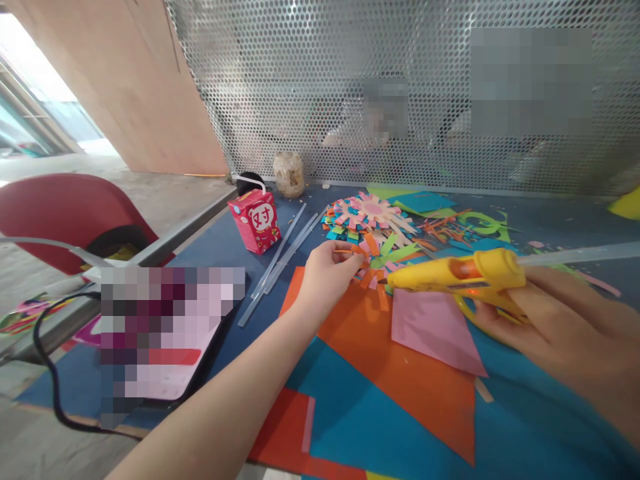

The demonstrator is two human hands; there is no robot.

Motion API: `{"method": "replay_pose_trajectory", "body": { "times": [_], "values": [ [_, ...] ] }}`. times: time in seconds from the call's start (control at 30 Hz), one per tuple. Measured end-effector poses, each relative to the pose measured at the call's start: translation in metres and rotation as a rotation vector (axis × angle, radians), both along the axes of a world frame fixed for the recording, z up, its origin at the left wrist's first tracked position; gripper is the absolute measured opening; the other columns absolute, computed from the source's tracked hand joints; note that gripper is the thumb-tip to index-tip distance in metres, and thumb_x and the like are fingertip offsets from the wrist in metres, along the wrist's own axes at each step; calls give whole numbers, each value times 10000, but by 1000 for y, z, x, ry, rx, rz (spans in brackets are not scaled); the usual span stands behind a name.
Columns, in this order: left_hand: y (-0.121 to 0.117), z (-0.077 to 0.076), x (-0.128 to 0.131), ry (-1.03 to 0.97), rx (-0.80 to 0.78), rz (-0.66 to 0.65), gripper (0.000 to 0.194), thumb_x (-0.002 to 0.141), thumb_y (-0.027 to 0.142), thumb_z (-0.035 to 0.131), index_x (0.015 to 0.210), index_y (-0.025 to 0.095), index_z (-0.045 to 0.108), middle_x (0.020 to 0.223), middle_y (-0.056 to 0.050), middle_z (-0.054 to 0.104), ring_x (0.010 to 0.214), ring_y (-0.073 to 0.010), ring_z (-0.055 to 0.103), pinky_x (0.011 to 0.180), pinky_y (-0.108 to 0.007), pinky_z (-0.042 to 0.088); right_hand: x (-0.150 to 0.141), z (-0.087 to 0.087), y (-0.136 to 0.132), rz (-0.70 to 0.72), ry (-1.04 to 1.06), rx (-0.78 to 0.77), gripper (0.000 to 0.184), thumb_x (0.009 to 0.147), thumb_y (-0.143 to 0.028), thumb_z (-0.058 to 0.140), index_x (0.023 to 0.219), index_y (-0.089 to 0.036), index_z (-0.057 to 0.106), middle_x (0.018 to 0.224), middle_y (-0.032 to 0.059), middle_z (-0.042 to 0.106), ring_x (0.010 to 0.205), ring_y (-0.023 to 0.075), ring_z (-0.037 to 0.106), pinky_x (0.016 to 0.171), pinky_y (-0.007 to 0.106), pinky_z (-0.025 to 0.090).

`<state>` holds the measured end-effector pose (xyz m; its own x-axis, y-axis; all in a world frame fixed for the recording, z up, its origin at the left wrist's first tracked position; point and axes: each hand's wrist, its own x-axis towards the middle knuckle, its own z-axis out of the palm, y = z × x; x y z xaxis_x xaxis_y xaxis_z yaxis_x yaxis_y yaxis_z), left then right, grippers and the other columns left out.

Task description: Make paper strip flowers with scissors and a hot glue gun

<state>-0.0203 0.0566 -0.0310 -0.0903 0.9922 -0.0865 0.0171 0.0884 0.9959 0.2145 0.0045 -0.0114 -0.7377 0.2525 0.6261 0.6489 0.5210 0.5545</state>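
Observation:
My right hand (pixel 560 327) is closed round a yellow glue gun (pixel 460 275) with a clear glue stick poking out of its back; the nozzle points left toward a small orange paper strip (pixel 350 252). My left hand (pixel 327 273) pinches that strip above an orange paper sheet (pixel 400 360). Just beyond lies a layered paper flower (pixel 370 217) of pink, blue and orange fringes. A pink paper square (pixel 435 330) rests under the gun.
A red drink carton (pixel 256 221) with a straw stands at the left, with clear glue sticks (pixel 280 260) beside it. Paper scraps (pixel 450 230) litter the back. A jar (pixel 289 175) stands by the perforated metal screen (pixel 400 87). A black cable (pixel 47 373) runs at the left edge. A red chair (pixel 60 207) is beside the table.

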Motion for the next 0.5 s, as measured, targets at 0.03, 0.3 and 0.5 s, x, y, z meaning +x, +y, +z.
{"method": "replay_pose_trajectory", "body": {
  "times": [0.03, 0.3, 0.5],
  "values": [
    [0, 0, 0, -2, 4, 2, 122, 701, 118, 609, 812, 136, 561, 700, -43, 670, 557, -106, 607, 524, -208, 466, 0, 0, 0, 4, 5, 14, 191, 842, -100, 481, 786, -196, 636, 696, 51, 558, 746, 199, 552, 506, 268, 409],
    [2, 1, -2, -28, -7, 2, 113, 707, 110, 602, 806, 136, 556, 626, -9, 638, 524, -93, 591, 507, -201, 468, 7, -4, 4, -5, -11, 7, 148, 804, -94, 530, 828, -197, 633, 730, 52, 594, 733, 208, 573, 502, 288, 414],
    [0, 1, -1, 10, -2, -21, 113, 717, 122, 595, 825, 123, 565, 644, -12, 627, 535, -89, 585, 525, -204, 475, 12, -10, 2, -83, 38, 38, 102, 821, -148, 547, 888, -164, 621, 794, 65, 619, 746, 193, 592, 575, 298, 459]
  ]
}}
